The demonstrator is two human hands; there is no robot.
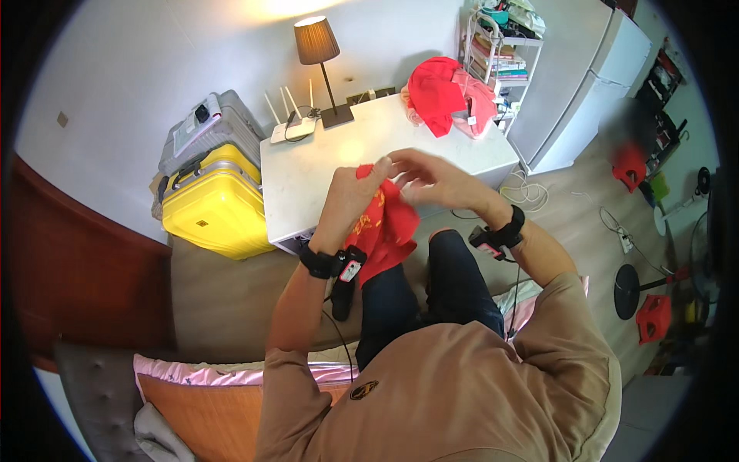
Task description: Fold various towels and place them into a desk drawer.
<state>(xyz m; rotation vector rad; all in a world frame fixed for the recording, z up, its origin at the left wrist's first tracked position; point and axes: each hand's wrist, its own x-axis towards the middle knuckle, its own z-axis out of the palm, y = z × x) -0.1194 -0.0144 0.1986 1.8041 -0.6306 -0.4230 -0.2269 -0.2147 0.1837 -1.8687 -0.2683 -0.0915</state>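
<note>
A red cloth garment with yellow printed marks (389, 222) hangs in front of my knees, at the near edge of the white table (340, 173). My left hand (358, 187) grips its upper part, and a small bit of red shows above the thumb. My right hand (430, 179) is beside the cloth's upper right side, fingers bent and close to the left thumb. Whether those fingers pinch the fabric is hidden. Farther back on the table's right end lies a heap of red and pink clothes (444, 95).
A table lamp (317, 43) and a white router (293, 128) stand at the table's back left. Yellow (216, 205) and grey (231, 124) suitcases sit left of it. Right are a shelf cart (522, 43), a refrigerator (568, 86) and floor cables (528, 193). A bed (219, 416) is behind me.
</note>
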